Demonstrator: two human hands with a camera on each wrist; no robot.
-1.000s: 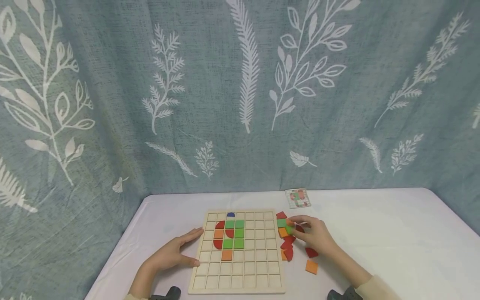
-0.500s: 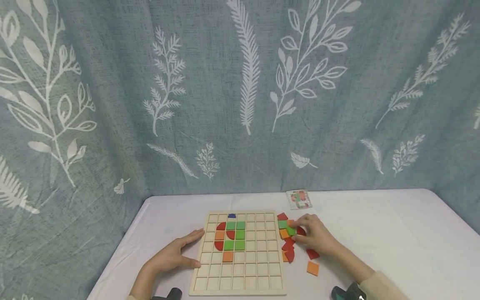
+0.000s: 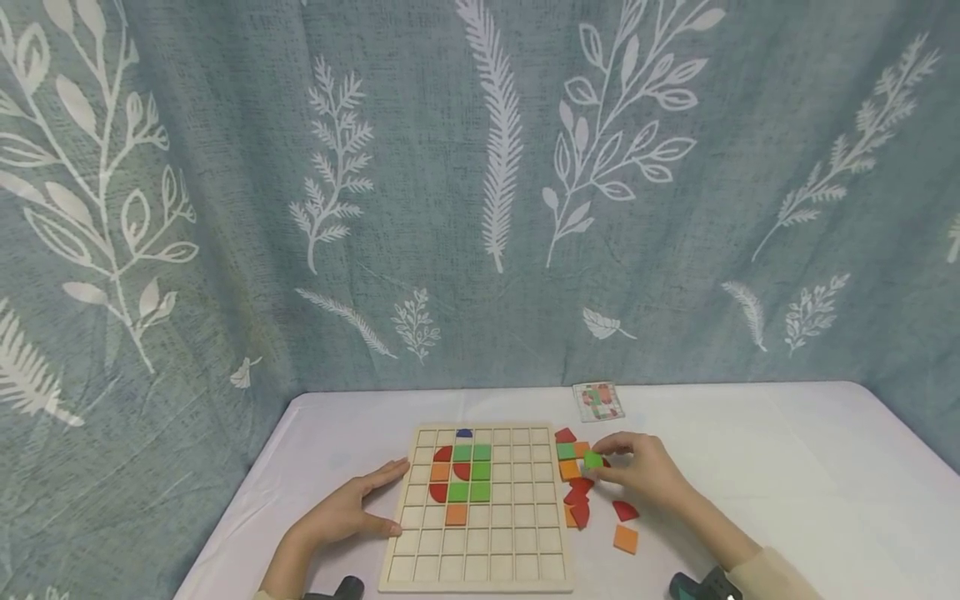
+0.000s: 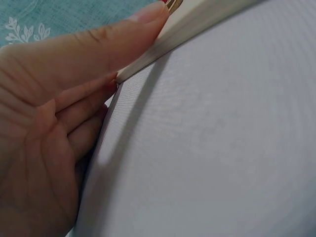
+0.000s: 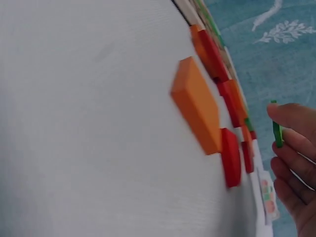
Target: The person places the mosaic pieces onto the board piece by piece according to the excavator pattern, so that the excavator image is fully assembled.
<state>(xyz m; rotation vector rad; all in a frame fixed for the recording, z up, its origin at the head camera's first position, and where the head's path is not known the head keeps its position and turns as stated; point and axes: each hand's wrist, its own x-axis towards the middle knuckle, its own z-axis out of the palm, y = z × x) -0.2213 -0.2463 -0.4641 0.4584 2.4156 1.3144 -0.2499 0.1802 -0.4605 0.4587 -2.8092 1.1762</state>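
Observation:
My right hand (image 3: 643,469) pinches a green square tile (image 3: 593,460) between thumb and fingers, just over the loose tiles to the right of the board. The right wrist view shows that green tile (image 5: 277,129) edge-on, lifted off the table. My left hand (image 3: 351,504) has its fingers spread, with fingertips and thumb touching the left edge of the wooden grid board (image 3: 517,550). In the left wrist view the thumb (image 4: 98,47) lies along the board's side. Red quarter rounds, green squares, orange squares (image 3: 455,515) and a dark blue piece (image 3: 464,433) sit in the board's upper left cells.
Beside the board's right edge lie several red pieces (image 3: 579,502), orange squares (image 3: 571,471) and a green square (image 3: 566,451). One orange square (image 3: 626,539) lies nearer the front. A printed pattern card (image 3: 597,402) rests at the back, before the leaf-patterned curtain (image 3: 420,208).
My right hand has picked the green tile up out of the loose pile and drawn it slightly to the right. The left hand stays at the board's edge.

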